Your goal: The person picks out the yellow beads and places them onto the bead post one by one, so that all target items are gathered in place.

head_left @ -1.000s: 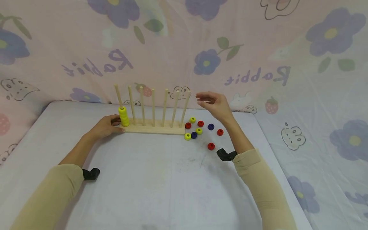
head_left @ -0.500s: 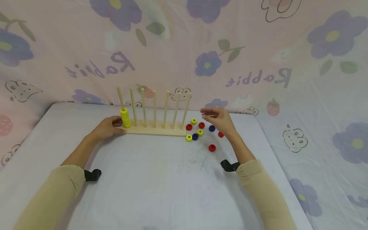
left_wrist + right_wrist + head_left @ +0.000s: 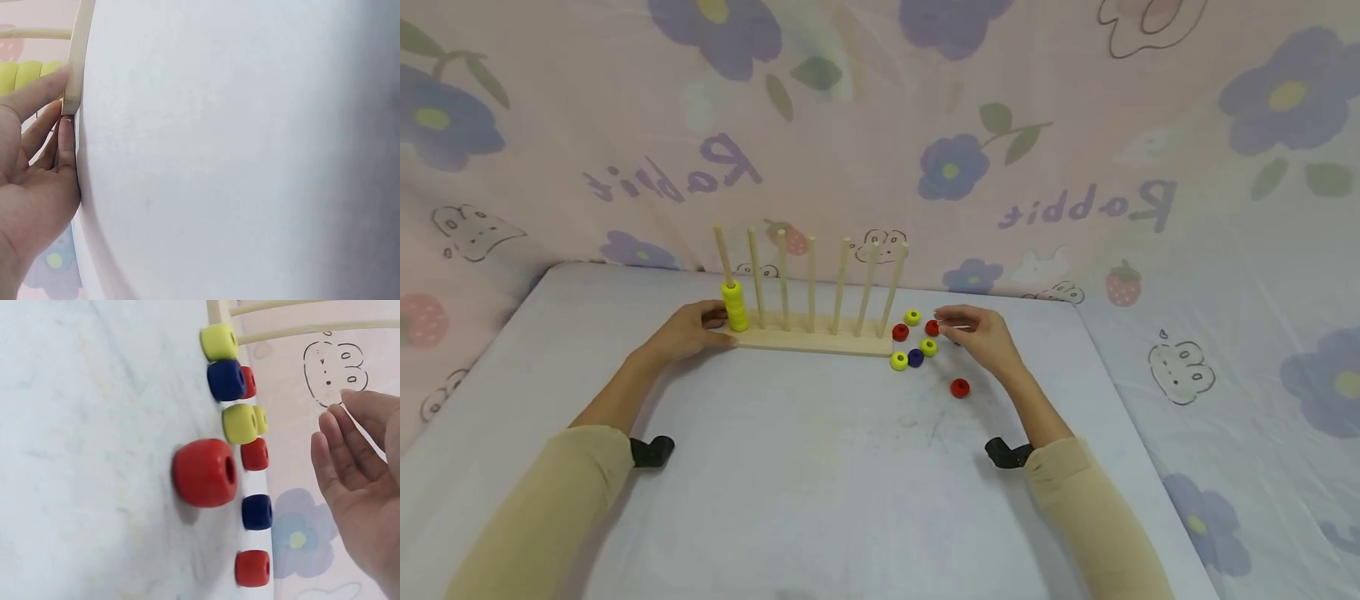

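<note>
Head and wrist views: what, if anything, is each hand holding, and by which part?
The left hand holds the wooden peg rack by the left end of its base. The right hand holds nothing, above the loose beads.

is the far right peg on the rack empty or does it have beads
Empty: the head view shows the far right peg bare from tip to base; the stacked yellow beads sit on the far left peg.
</note>
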